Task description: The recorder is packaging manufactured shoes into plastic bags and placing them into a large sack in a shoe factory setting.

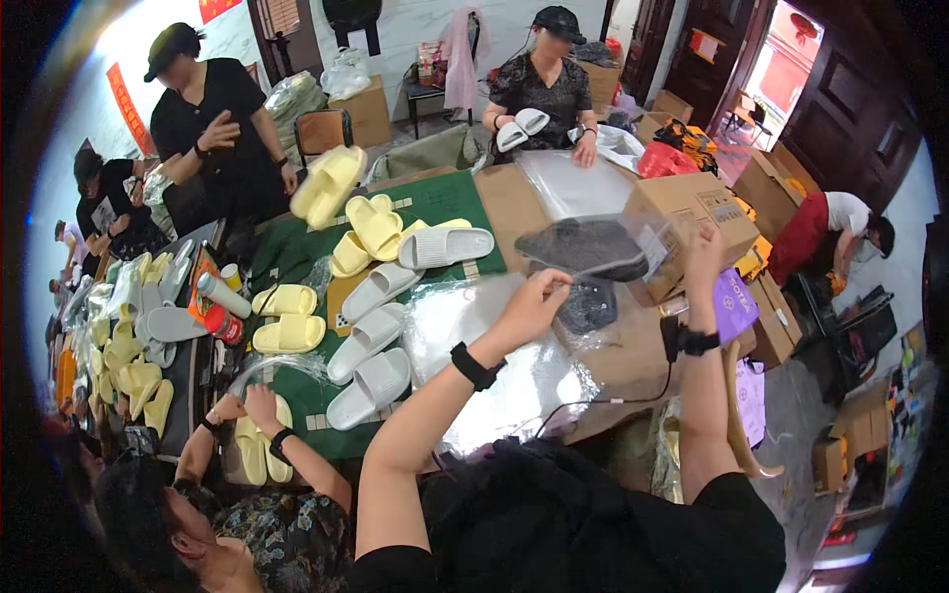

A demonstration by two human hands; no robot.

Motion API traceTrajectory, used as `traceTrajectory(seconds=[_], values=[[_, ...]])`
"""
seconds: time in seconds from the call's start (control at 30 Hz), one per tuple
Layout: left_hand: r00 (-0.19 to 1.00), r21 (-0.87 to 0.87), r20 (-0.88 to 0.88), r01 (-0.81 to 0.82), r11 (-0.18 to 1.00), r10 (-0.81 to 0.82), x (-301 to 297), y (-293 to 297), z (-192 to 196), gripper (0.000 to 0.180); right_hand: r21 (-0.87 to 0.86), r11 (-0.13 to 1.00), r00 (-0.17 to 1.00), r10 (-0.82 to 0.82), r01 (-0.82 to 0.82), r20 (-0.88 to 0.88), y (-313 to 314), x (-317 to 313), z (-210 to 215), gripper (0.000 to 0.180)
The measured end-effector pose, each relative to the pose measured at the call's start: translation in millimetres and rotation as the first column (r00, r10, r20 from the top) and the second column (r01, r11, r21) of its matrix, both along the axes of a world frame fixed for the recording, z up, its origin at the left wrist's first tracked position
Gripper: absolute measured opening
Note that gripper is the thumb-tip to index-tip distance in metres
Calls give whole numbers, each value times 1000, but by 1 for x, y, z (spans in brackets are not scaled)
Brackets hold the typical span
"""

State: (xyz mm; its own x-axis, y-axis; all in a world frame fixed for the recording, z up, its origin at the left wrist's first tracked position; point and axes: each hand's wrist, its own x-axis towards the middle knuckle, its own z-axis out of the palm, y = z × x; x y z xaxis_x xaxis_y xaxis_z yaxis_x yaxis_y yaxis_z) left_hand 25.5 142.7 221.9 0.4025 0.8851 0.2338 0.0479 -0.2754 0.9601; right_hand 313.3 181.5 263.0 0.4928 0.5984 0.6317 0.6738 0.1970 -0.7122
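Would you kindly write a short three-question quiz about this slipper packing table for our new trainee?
1. True or false: both hands, left hand and right hand, hold up the clear bag with the dark slippers.
2. What colour is the table mat? A red, B green, C blue.
3. The slippers lying in a row on the mat are ____.

Key: 1 true; 2 B; 3 white.
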Motion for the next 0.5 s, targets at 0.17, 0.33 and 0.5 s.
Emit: traceTrajectory(seconds=[0.17,0.33,0.5], values=[[983,-37,117,-139,990,143,-7,1,12,17,-259,872,897,440,-416,40,-69,-74,-66,36],[962,7,224,-163,987,157,-2,-7,32,14,-275,88,208,872,-957,-444,-113,-174,-70,68],[976,422,18,-203,884,216,-7,-25,43,15,-97,-154,-52,750,-983,-659,-116,-216,-59,61]])
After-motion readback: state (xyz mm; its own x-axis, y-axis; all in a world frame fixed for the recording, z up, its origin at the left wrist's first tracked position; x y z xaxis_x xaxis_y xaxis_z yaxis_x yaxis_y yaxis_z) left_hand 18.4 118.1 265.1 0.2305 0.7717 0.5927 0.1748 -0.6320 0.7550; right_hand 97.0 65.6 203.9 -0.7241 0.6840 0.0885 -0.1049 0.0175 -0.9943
